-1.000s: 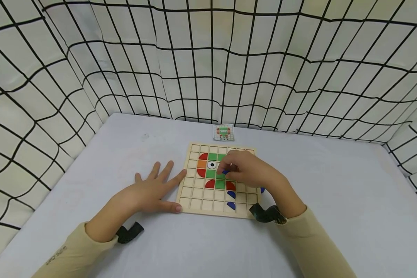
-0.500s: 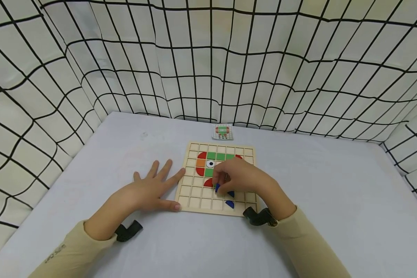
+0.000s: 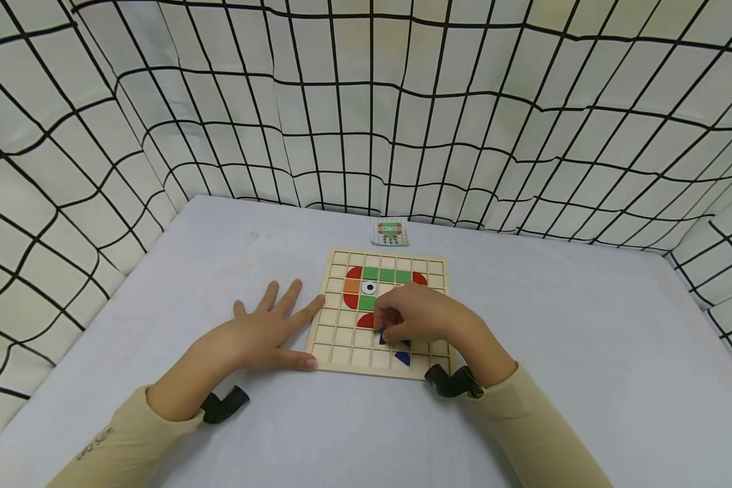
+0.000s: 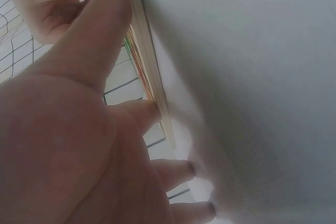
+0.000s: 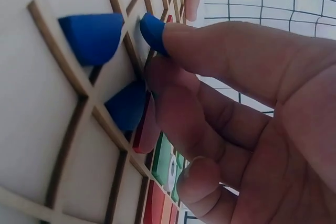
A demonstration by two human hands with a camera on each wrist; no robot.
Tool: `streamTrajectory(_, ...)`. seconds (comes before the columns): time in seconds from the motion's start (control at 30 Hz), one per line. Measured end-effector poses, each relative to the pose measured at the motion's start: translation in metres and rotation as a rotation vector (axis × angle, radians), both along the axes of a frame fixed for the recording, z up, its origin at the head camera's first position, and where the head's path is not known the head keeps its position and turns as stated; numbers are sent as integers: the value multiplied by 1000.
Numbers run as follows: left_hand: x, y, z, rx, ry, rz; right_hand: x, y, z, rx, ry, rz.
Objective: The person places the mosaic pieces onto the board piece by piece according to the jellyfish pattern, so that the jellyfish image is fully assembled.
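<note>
A wooden grid board point(image 3: 343, 356) lies on the table with red, green and orange tiles and a round eye tile point(image 3: 369, 287) in its cells. My left hand point(image 3: 259, 339) is spread flat at the left, its thumb and a fingertip touching the board's edge. Over the lower middle of the board, my right hand point(image 3: 423, 313) pinches a small blue tile point(image 5: 152, 32) between thumb and finger. In the right wrist view, two more blue tiles, one nearer point(image 5: 92, 38) and one partly shadowed point(image 5: 127, 106), lie on the grid. My right hand hides part of the coloured pattern.
Behind the board lies a small card point(image 3: 390, 232) printed with a coloured figure on a grid. White sheeting with black netting point(image 3: 372, 85) walls the table's back and sides. Black wrist mounts point(image 3: 226, 405) show at both sleeves.
My right hand has moved down and slightly left across the board with the blue tile, uncovering the upper green row and a red corner tile. My left hand has stayed in place.
</note>
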State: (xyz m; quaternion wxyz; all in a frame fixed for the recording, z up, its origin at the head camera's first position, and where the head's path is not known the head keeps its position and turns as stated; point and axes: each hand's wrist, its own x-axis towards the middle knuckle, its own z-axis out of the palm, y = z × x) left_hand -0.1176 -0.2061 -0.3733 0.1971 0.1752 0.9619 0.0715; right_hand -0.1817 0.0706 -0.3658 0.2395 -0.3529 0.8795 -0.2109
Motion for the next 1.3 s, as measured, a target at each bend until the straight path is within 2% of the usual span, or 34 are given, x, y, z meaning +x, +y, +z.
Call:
streamTrajectory(0.27, 0, 1, 1, 3, -7, 5, 2, -3, -1, -7, 21, 31)
streamTrajectory(0.67, -1, -1, -2, -4, -3, 3, 2, -3, -1, 16, 49, 30)
streamTrajectory(0.83, -1, 0, -2, -3, -7, 3, 2, 0, 2, 38, 22, 30)
streamTrajectory(1.13, 0, -1, -1, -5, -10, -3, 2, -1, 2, 6, -4, 84)
streamTrajectory(1.3, 0, 0, 0, -9, -3, -7, -1, 3, 2, 2, -24, 66)
